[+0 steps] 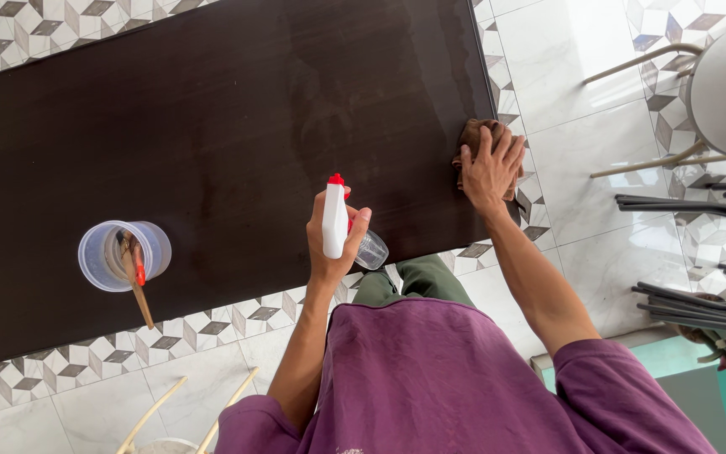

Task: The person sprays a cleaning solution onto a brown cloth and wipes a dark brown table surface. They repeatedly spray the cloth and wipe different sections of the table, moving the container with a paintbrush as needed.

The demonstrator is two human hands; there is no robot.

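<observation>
Gripping one spray bottle [339, 225] — white body, red nozzle, clear base — the left hand [335, 244] is wrapping its fingers round the bottle's middle, over the near edge of the dark table [212, 109]. Its long axis is running nearly straight across the table's width, nozzle pointing to the far side, clear base toward the person. The right hand [491, 168] is pressing flat, fingers spread, on one brown cloth [474, 134] at the table's right edge, well apart from the bottle. One clear cup [122, 254] is standing to the left — two sticks inside.
</observation>
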